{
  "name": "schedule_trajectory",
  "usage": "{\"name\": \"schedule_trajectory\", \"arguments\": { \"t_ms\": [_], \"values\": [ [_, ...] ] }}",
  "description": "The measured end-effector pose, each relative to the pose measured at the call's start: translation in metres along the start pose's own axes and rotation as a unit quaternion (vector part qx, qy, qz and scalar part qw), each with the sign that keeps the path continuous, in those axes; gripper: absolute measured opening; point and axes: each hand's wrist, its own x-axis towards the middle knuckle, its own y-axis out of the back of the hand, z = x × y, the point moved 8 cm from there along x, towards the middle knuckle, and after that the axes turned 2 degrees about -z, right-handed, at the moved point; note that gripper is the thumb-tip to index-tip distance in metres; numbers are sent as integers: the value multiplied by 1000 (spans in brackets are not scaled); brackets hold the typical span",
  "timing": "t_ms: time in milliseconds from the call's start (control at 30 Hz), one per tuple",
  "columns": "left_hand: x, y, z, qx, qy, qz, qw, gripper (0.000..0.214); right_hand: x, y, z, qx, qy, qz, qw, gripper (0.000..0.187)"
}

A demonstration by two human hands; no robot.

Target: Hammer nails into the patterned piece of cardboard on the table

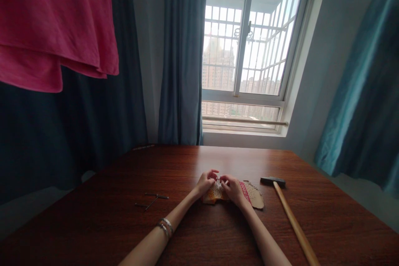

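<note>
Both hands meet over a flat patterned piece [216,193] at the middle of the table, yellow-orange on its left part, pink and dotted beige toward its rounded right end. Its outline resembles an insole. Several thin dark nails [218,181] stand upright on it between the fingertips. My left hand [206,181] pinches at them from the left, its forefinger raised and curved. From the right, my right hand [232,188] has its thumb and fingers closed at the nail tops and covers part of the patterned piece. Exactly which nail each hand grips is too small to tell.
Several loose nails [156,195] lie on the brown wooden table [109,224] left of the hands. On the right rests a hammer [288,208], its wooden handle running toward the near edge. A window, blue curtains [182,58] and a hanging pink cloth [59,25] are beyond.
</note>
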Motion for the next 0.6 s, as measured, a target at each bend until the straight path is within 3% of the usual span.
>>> {"name": "schedule_trajectory", "arguments": {
  "t_ms": [300, 600],
  "values": [
    [-3, -6, 20, 85, -22, -5, 996, 27, 1, -2, 2, -11, 12, -4, 1000, 21],
    [-2, -8, 23, 143, -11, 5, 990, 25, -1, 0, 2, -4, 8, -2, 1000, 20]
  ]
}}
